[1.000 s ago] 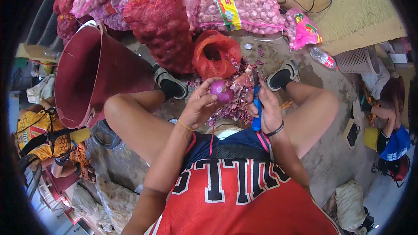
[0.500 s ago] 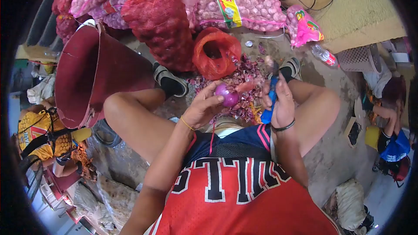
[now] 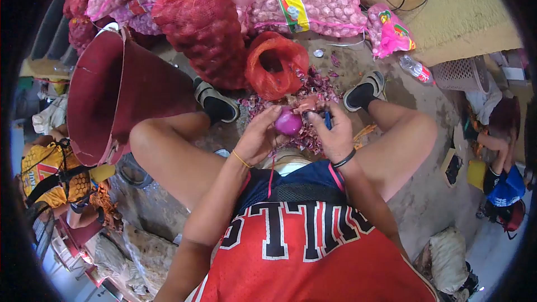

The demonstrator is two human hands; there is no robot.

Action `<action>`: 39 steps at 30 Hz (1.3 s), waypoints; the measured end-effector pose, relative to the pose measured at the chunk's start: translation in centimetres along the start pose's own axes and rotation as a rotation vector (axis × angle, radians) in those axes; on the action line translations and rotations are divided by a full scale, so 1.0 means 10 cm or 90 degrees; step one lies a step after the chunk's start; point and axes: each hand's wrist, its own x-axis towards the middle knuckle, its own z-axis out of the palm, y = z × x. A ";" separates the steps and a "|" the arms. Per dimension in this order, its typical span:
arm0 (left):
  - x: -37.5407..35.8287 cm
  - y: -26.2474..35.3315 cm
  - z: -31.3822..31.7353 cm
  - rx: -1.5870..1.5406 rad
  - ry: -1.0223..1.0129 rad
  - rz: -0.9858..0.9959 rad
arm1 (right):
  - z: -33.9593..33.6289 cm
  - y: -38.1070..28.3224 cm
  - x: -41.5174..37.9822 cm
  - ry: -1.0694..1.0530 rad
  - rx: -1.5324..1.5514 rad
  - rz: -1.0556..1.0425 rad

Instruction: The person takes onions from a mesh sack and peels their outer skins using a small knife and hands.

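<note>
A shiny purple onion [image 3: 288, 122] is held in my left hand [image 3: 258, 134], its fingers and thumb around the left side. Close on the right, my right hand [image 3: 334, 134] is closed round a blue-handled tool [image 3: 328, 119], most of which the fingers hide. The tool's tip is too small to make out beside the onion. Purple onion skins [image 3: 313, 138] lie in a pile on the floor below both hands. Just beyond the hands stands an open red mesh bag [image 3: 275, 67].
A large dark red bucket [image 3: 145, 81] lies tipped at the left. Full mesh sacks [image 3: 204, 28] line the back. A plastic bottle [image 3: 417, 70] and a crate [image 3: 460, 75] are at the right. Other people [image 3: 53, 176] sit at both sides.
My right hand has moved left and down to the onion, with the blue-handled tool turned and mostly covered. My left hand and the onion have shifted slightly left.
</note>
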 end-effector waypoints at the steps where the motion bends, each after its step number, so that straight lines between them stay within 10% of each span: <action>1: -0.01 0.02 0.01 -0.036 -0.005 -0.022 | -0.02 0.08 0.03 0.034 -0.015 -0.017; 7: -0.03 0.03 -0.03 -0.056 -0.080 -0.163 | -0.11 0.15 0.03 0.096 -0.101 -0.033; 15: 0.00 0.03 -0.01 0.102 0.056 0.015 | -0.27 0.45 -0.01 0.017 -0.274 -0.057; 18: 0.04 0.06 -0.04 0.178 0.107 0.085 | -0.11 0.52 -0.13 -0.067 -0.078 -0.120; 20: 0.02 0.04 -0.08 0.218 0.133 0.123 | -0.14 0.16 -0.22 -0.209 0.066 0.133; 32: 0.03 0.00 0.00 0.290 0.088 0.197 | 0.06 0.20 -0.14 -0.147 -0.126 -0.151; 39: 0.03 0.04 -0.06 0.407 0.200 0.280 | -0.09 0.27 -0.10 -0.112 0.093 0.057</action>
